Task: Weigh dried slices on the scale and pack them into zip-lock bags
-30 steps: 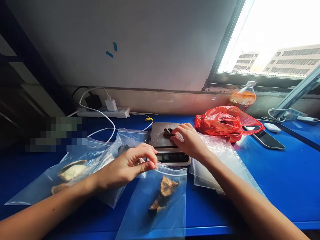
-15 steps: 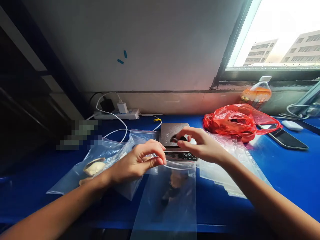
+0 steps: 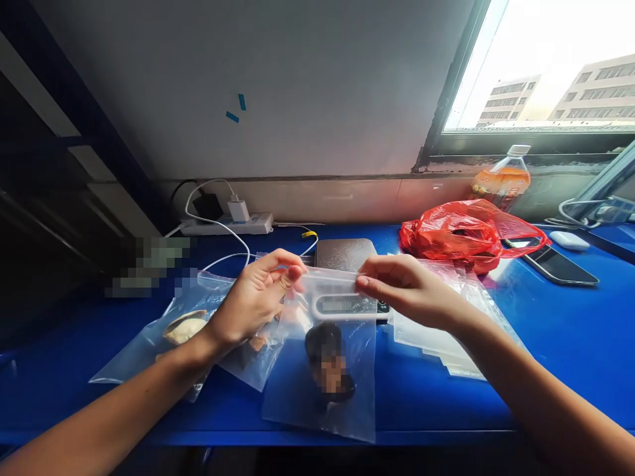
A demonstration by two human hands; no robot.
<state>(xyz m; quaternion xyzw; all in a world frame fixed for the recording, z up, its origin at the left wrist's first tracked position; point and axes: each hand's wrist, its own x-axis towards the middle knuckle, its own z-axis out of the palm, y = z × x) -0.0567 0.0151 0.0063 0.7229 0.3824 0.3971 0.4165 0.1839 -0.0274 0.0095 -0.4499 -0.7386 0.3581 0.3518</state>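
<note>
My left hand (image 3: 265, 291) pinches the top left corner of a clear zip bag (image 3: 360, 390). The opposite top corner is pinched in my right hand (image 3: 401, 287). Stretched between them, the bag hangs at the table's front edge with dark brown, thin pieces (image 3: 325, 344) inside, partly blurred out. Through its upper part shows the front panel of a small kitchen scale (image 3: 344, 250), whose plate is speckled with light crumbs. Left of it, under my left forearm, lie more clear bags (image 3: 129, 357), one holding a pale, shell-like piece (image 3: 186, 329).
A stack of flat plastic bags (image 3: 436, 344) lies right of the scale. Behind it are a crumpled red plastic bag (image 3: 451, 231), a phone (image 3: 565, 264), a white case (image 3: 569, 240) and a drink bottle (image 3: 508, 177). A power strip (image 3: 258, 223) with cables runs along the wall.
My right hand has let go of the dark piece it held over the scale and now grips the bag's top edge. The bag is raised and pulled taut between both hands.
</note>
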